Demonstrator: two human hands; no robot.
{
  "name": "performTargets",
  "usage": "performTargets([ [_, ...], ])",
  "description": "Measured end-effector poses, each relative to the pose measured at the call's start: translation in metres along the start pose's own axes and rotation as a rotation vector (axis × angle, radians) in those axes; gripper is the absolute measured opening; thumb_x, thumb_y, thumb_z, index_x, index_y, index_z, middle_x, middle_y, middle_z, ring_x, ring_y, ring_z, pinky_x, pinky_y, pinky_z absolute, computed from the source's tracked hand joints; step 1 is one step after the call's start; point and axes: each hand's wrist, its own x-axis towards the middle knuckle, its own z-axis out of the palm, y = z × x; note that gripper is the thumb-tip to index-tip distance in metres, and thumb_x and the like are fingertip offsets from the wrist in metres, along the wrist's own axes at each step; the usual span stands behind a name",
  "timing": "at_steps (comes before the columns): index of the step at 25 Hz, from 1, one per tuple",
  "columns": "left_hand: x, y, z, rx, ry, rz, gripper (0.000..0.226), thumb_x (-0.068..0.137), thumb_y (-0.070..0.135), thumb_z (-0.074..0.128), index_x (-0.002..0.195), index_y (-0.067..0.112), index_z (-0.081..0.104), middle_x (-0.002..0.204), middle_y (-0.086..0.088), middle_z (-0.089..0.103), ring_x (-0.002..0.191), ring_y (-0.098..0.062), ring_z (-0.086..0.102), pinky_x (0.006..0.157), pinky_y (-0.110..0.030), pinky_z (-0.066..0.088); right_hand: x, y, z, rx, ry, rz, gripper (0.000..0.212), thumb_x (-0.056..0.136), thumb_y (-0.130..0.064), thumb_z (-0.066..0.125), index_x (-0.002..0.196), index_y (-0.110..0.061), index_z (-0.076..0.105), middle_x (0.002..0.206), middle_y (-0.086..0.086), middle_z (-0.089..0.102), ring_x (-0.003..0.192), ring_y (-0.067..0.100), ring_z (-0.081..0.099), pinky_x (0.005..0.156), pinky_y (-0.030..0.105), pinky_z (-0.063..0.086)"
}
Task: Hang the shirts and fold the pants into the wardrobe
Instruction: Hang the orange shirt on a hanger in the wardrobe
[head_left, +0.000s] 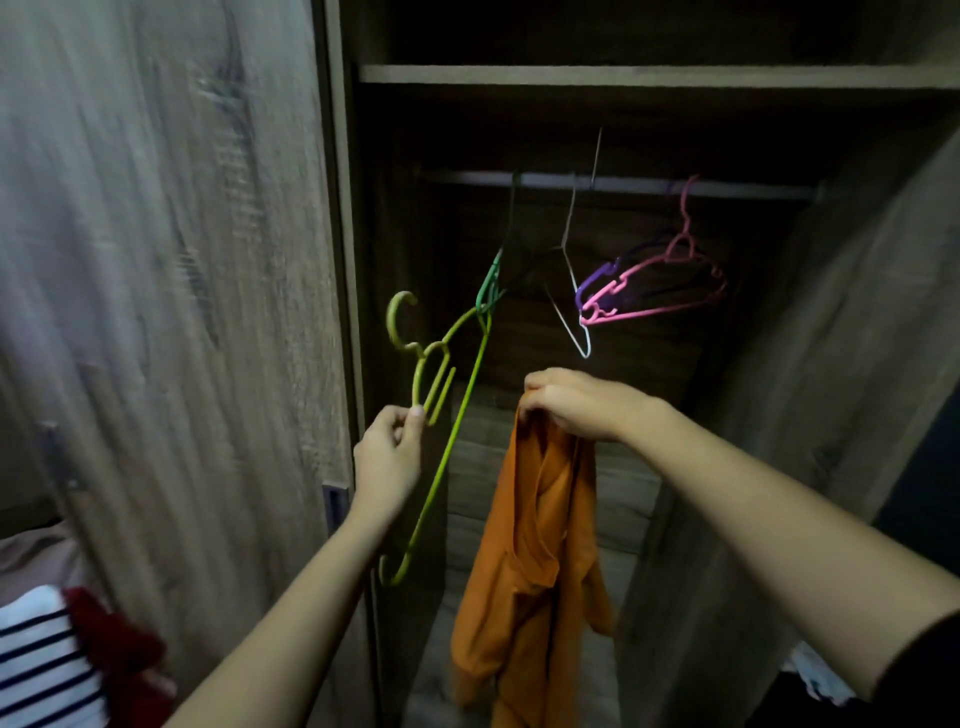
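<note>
Now we're early in this one: the left hand has its thumb and fingers pinched on a yellow-green plastic hanger just under the hook, holding it tilted outside the wardrobe. Its upper end is right against a green hanger on the rail, and I can't tell if the two are caught together. The right hand is closed tight, fingers curled, gripping the bunched top of an orange shirt. The shirt dangles in the wardrobe opening below the rail and isn't on any hanger yet. On the rail every hanger is bare: a white wire hanger, a purple hanger and a pink hanger, with not one shirt hung. No folded pants show on the shelf or anywhere else in the visible part of the wardrobe. Waiting down at the lower left are a striped garment and a red garment. So by my reading almost everything is left: thread this shirt onto the hanger, hook it up, then work through the rest. As for brands or labels, no tag and no print on the shirt or hangers, nothing readable in this dim light.
</note>
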Motion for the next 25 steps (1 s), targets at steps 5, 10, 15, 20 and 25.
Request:
performTargets([
  [5, -0.019, -0.024, -0.029, -0.07, -0.03, 0.135, 0.021, 0.098, 0.025, 0.047, 0.11, 0.02, 0.063, 0.087, 0.009, 0.064, 0.081, 0.0, 0.058, 0.074, -0.019, 0.045, -0.002, 0.004, 0.011, 0.068, -0.059, 0.115, 0.061, 0.086, 0.004, 0.047, 0.141, -0.021, 0.038, 0.133, 0.004, 0.04, 0.119, 0.024, 0.039, 0.099, 0.033, 0.039],
  [10, -0.02, -0.051, -0.085, -0.384, -0.125, 0.049, 0.03, 0.096, 0.004, 0.044, 0.089, 0.019, 0.07, 0.043, 0.011, 0.046, 0.039, 0.004, 0.037, 0.039, -0.01, 0.027, -0.01, 0.015, 0.011, 0.331, -0.078, 0.296, 0.08, 0.074, 0.012, 0.046, 0.144, -0.025, 0.03, 0.143, 0.002, 0.027, 0.127, 0.024, 0.029, 0.099, 0.03, 0.035],
  [15, -0.025, -0.064, -0.129, -0.254, -0.273, 0.006, 0.047, 0.094, 0.003, 0.048, 0.064, 0.027, 0.075, 0.043, 0.01, 0.035, 0.036, 0.0, 0.03, 0.033, -0.011, 0.021, 0.004, 0.003, 0.017, 0.424, -0.018, 0.306, 0.088, 0.069, 0.013, 0.045, 0.145, -0.028, 0.027, 0.145, 0.0, 0.026, 0.127, 0.026, 0.029, 0.107, 0.034, 0.031],
  [20, -0.026, -0.047, -0.11, -0.096, -0.384, 0.197, 0.024, 0.089, 0.035, 0.06, 0.071, 0.03, 0.075, 0.052, 0.016, 0.062, 0.052, 0.013, 0.053, 0.054, -0.001, 0.038, 0.016, -0.025, 0.002, 0.379, -0.047, 0.2, 0.086, 0.072, 0.009, 0.047, 0.143, -0.036, 0.028, 0.143, -0.006, 0.028, 0.124, 0.024, 0.029, 0.106, 0.044, 0.033],
  [25, -0.021, -0.036, -0.063, -0.185, -0.326, 0.323, 0.026, 0.082, 0.046, 0.053, 0.093, 0.034, 0.073, 0.095, 0.012, 0.073, 0.093, -0.008, 0.067, 0.084, -0.026, 0.051, 0.035, -0.069, -0.029, 0.09, 0.059, -0.023, 0.067, 0.082, -0.013, 0.057, 0.142, -0.03, 0.033, 0.141, -0.003, 0.04, 0.118, 0.022, 0.037, 0.099, 0.039, 0.029],
])
